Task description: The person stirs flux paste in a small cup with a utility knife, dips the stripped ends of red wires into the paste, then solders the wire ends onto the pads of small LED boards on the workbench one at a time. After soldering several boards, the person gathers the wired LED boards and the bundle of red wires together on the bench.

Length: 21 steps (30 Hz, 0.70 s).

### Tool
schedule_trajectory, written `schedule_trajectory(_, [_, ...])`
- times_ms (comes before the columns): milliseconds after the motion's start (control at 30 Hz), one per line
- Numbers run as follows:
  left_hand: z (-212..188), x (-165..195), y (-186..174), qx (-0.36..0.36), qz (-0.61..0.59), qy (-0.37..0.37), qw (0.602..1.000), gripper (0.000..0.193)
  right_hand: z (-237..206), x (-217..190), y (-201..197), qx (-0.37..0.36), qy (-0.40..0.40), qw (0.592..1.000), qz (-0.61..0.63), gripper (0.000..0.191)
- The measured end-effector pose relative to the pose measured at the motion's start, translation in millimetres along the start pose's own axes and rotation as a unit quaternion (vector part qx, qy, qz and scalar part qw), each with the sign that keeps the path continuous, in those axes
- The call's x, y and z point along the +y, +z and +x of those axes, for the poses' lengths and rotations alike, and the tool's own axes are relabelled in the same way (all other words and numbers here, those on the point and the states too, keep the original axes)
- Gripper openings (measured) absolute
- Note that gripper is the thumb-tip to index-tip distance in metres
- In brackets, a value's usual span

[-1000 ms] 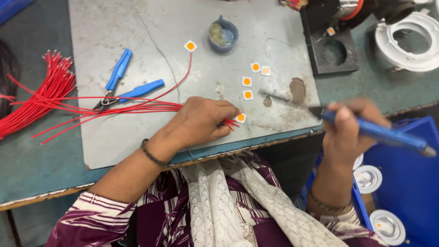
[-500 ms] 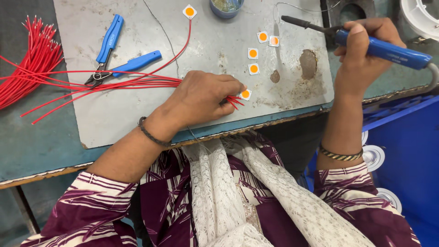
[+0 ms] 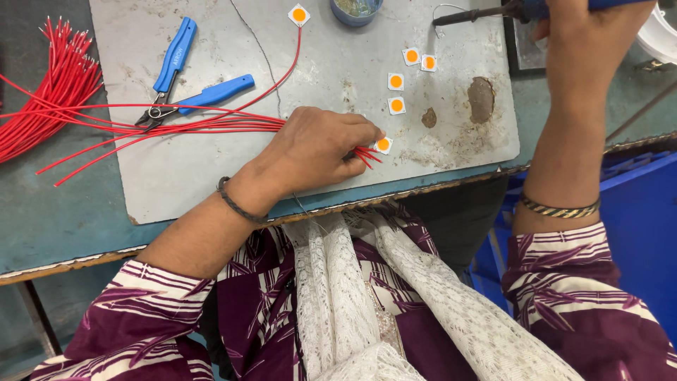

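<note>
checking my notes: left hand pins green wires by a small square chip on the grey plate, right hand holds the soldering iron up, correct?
Not quite: the wires are red, not green, as the head view shows. The rest holds.

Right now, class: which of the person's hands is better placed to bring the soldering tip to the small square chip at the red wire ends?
The right hand: it already grips the soldering iron. The left hand is occupied, pressing the red wires beside the chip, so it probably should stay put.

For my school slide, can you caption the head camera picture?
Left hand pins red wires beside a small square chip; right hand lifts a soldering iron.
</note>
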<state>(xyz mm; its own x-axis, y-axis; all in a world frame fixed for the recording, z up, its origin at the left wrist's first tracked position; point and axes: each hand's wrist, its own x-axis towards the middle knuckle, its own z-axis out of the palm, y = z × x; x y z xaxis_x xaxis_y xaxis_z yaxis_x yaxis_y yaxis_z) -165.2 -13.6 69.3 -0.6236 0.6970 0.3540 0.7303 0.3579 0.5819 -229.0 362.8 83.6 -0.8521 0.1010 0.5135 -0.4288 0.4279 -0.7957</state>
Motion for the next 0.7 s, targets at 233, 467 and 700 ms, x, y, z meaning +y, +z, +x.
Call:
schedule_trajectory(233, [0,-1,1,0.0,0.003,0.002,1.0,0.028,1,-15,-2,0.002,0.023,1.0,-0.013,0.015])
schedule_trajectory(467, [0,0,0,0.004,0.003,0.007,1.0,0.027,-4,-41,-1,0.009,0.039,0.999,-0.02,0.014])
schedule_trajectory(700, [-1,-1,0,-0.001,0.006,0.007,1.0,0.027,-14,-47,-5,-0.011,0.029,1.0,0.005,0.007])
